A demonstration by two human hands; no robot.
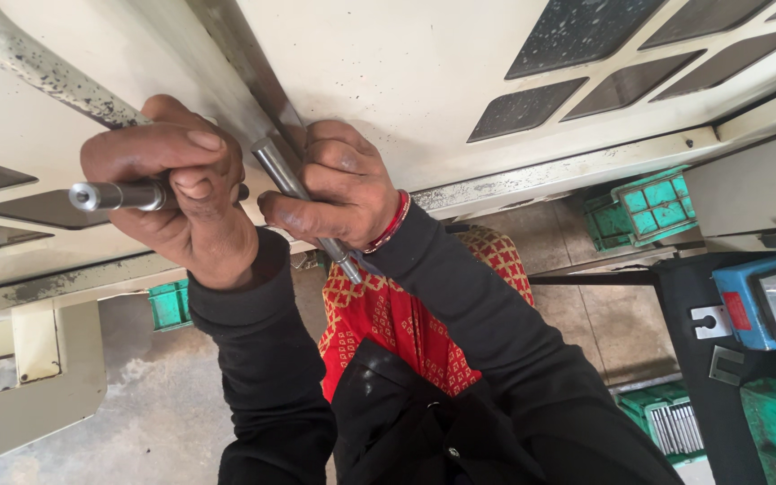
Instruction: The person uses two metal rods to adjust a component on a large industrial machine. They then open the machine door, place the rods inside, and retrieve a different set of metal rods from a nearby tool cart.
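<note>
My left hand (177, 184) is closed around a short shiny steel rod (114, 195) that sticks out to the left, level with the floor. My right hand (339, 189) grips a second, longer steel rod (289, 184) that slants down to the right, its lower tip showing below my wrist. The upper end of that rod meets the dark gap between two cream machine panels (388, 72). Both hands are close together against the panel. Black sleeves cover both arms, and a red thread band circles my right wrist.
A worn grey pipe handle (20, 54) curves across the upper left of the cream machine door. Green plastic crates (644, 211) stand on the concrete floor at right, another (168, 305) at left. A blue box (765, 301) sits on a black stand at right.
</note>
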